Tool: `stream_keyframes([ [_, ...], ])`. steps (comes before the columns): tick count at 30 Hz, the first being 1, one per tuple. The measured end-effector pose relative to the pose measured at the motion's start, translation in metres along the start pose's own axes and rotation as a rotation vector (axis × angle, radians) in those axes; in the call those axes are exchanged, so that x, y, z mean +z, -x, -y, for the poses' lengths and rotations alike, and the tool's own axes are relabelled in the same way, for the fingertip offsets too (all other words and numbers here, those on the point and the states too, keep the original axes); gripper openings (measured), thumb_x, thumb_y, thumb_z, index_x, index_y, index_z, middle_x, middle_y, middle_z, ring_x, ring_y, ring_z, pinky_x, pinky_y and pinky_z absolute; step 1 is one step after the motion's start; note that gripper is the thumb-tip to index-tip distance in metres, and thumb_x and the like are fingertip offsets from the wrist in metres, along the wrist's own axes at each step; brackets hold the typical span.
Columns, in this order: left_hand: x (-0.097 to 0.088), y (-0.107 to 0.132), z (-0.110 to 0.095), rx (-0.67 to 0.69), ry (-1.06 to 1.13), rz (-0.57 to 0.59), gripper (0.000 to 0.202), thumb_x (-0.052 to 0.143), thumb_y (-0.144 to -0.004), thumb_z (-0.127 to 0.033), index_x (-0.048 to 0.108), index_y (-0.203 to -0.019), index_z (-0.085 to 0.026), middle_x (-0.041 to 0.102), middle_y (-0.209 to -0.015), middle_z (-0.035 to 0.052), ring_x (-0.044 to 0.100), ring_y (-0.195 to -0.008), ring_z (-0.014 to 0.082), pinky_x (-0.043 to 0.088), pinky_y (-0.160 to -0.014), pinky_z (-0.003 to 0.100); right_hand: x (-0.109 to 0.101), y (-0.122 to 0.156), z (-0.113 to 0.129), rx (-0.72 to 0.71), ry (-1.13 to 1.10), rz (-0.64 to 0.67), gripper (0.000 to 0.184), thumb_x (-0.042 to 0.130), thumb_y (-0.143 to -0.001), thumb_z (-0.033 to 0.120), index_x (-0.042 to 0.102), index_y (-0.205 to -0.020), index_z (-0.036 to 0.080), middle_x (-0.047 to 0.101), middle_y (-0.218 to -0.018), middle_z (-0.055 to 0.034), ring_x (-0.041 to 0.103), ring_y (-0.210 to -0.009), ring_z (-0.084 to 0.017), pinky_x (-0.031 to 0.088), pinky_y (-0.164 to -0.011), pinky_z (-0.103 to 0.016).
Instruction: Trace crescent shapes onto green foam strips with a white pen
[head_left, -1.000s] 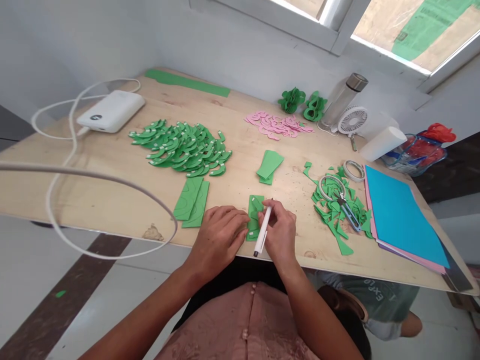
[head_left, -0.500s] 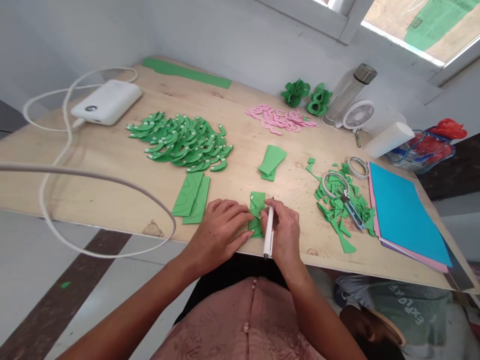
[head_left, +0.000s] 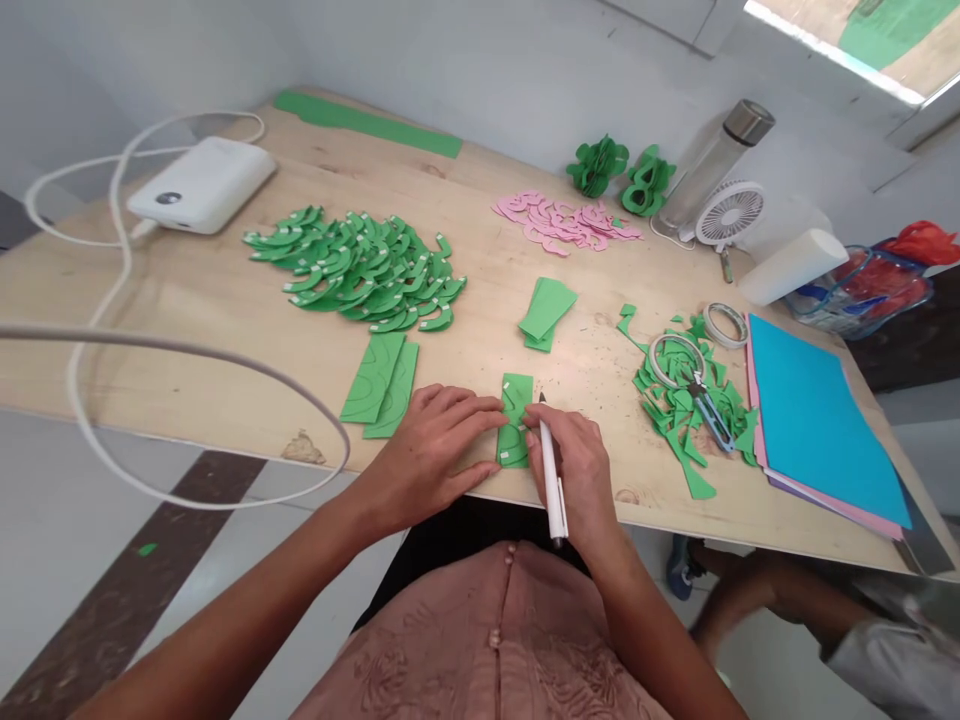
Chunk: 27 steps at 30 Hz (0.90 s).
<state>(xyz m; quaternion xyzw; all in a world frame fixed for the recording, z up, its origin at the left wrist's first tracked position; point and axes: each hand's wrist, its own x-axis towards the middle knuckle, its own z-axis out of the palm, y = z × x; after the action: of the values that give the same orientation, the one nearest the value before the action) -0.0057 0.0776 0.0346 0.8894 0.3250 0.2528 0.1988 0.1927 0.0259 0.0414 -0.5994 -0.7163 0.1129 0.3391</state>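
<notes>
In front of me on the table lies a small green paper strip (head_left: 514, 455) with a curved green piece on top, small white patches at its ends. My left hand (head_left: 442, 440) rests beside it with fingers stretched out, fingertips at the strip's left edge. A white pen (head_left: 553, 480) with a dark tip is in my right hand (head_left: 577, 465), whose fingertips touch the strip's right edge. The pen lies slanted through the hand, its tip pointing away from me. Left of my left hand are two green strips (head_left: 375, 385) with drawn curves. Plain green strips (head_left: 549, 308) lie farther up.
Curved green cutouts (head_left: 367, 275) form a pile at left, near a white power bank (head_left: 202, 185) with a looping cable. Pink cutouts (head_left: 562, 222) lie at the back. Right are green scraps (head_left: 686, 400) with a cutter (head_left: 712, 418), tape roll (head_left: 725, 325) and blue sheets (head_left: 821, 420). Another person's arm (head_left: 780, 590) shows below.
My right fingers have shifted a little on the strip, and the pen now leans more, its rear end farther right. The other person at lower right has moved. The whole view has shifted slightly.
</notes>
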Motion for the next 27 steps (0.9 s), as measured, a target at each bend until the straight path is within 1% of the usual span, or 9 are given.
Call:
stream_keyframes([
  [4,-0.0014,0.0,0.0029,0.001,0.0,0.026,0.038,0.064,-0.089,-0.029,0.055,-0.126,-0.025,0.066,-0.13,0.0051,0.055,-0.117,0.0282,0.037,-0.102,0.047,-0.0029,0.0023,-0.0019,-0.026,0.022,0.029,0.025,0.049,-0.096,0.017,0.065,-0.115,0.022,0.075,-0.099,-0.007,0.068,-0.094,-0.023,0.048,-0.086,-0.04],
  [10,-0.0007,0.0018,0.0051,0.002,-0.003,0.036,0.033,0.065,-0.088,-0.029,0.059,-0.121,-0.025,0.065,-0.132,0.0055,0.055,-0.118,0.0281,0.037,-0.103,0.048,-0.0056,0.0039,-0.0032,-0.057,0.023,0.059,0.028,0.049,-0.097,0.016,0.066,-0.118,0.023,0.075,-0.098,-0.0064,0.067,-0.093,-0.023,0.048,-0.084,-0.04],
  [16,-0.0006,0.0008,0.0074,0.019,-0.012,0.04,0.031,0.064,-0.09,-0.03,0.058,-0.12,-0.024,0.064,-0.133,0.0063,0.054,-0.118,0.028,0.036,-0.103,0.047,-0.0108,0.005,-0.0048,-0.116,0.047,0.113,0.028,0.05,-0.096,0.015,0.065,-0.119,0.019,0.073,-0.1,-0.0097,0.064,-0.096,-0.024,0.046,-0.083,-0.039],
  [22,-0.0017,-0.0038,0.0036,0.018,-0.027,0.028,0.035,0.065,-0.089,-0.039,0.059,-0.119,-0.022,0.064,-0.133,0.0083,0.055,-0.116,0.0294,0.037,-0.102,0.048,-0.0098,0.0056,-0.006,-0.1,0.048,0.115,0.03,0.049,-0.096,0.015,0.064,-0.121,0.022,0.073,-0.102,-0.0079,0.064,-0.098,-0.024,0.046,-0.085,-0.04],
  [27,-0.0014,-0.0053,0.0026,0.012,-0.05,0.03,0.034,0.067,-0.088,-0.035,0.059,-0.118,-0.023,0.064,-0.132,0.0077,0.055,-0.116,0.0297,0.038,-0.1,0.048,-0.0095,0.0057,-0.0064,-0.118,0.037,0.106,0.031,0.049,-0.095,0.013,0.064,-0.121,0.02,0.073,-0.101,-0.0086,0.064,-0.098,-0.024,0.047,-0.086,-0.041],
])
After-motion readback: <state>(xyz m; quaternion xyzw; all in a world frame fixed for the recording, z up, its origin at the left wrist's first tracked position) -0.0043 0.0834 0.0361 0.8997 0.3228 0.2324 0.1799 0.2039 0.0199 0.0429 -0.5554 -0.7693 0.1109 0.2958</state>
